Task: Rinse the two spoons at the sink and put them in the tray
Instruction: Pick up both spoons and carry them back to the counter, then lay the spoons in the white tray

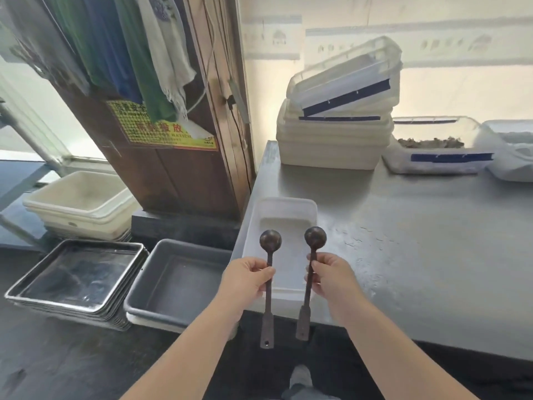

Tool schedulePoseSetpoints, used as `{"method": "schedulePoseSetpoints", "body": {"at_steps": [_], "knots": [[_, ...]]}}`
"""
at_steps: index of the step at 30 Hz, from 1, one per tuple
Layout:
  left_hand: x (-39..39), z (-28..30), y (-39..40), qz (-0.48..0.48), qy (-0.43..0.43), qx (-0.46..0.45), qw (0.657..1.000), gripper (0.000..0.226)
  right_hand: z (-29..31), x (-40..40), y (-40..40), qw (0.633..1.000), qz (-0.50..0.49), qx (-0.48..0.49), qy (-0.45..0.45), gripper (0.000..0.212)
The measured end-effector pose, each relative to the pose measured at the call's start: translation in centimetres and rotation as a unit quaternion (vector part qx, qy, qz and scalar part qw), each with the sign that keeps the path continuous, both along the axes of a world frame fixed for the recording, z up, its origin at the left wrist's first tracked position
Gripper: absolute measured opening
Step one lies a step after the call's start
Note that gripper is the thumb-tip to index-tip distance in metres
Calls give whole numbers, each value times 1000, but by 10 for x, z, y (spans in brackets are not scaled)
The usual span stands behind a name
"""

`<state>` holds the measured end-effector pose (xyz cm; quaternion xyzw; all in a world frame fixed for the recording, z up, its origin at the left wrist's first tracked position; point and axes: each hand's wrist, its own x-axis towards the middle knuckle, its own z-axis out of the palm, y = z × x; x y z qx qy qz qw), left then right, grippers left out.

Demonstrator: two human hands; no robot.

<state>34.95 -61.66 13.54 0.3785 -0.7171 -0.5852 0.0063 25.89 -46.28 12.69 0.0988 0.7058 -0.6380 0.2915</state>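
Left hand point(248, 277) grips one dark long-handled metal spoon point(268, 287), right hand point(331, 277) grips the other dark spoon point(310, 281), both above the white plastic tray point(288, 206) at the steel counter's point(418, 241) front-left corner.

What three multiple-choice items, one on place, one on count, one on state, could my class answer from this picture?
1. Where is the white tray?
A. on the steel counter
B. on the floor
C. hanging on the wall

2. How many spoons are held?
A. one
B. two
C. three

3. How are the spoons held?
A. bowls upward
B. bowls downward
C. lying flat in the tray

Answers:
1 A, it sits at the edge of the counter.
2 B, the left hand holds the left spoon and the right hand holds the right spoon.
3 A, both round bowls sit above the hands.
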Motion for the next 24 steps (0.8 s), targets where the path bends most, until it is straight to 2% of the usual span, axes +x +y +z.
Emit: {"method": "schedulePoseSetpoints", "body": {"at_steps": [6,13,17,21,24], "knots": [[-80,-21,-36,8,-22,18,1000,5,-25,-74,-47,999,38,23,9,33],[-135,-63,-56,-9,-45,56,997,13,-61,-111,-96,987,67,143,33,28],[-152,-99,-58,-49,-107,21,993,12,-88,-114,-110,958,113,261,34,23],[-155,-120,-59,-120,-166,-80,976,17,-111,-106,-114,944,105,313,4,19],[-154,-129,-60,-138,-188,-103,967,24,-122,-102,-118,938,87,335,4,19]]}}
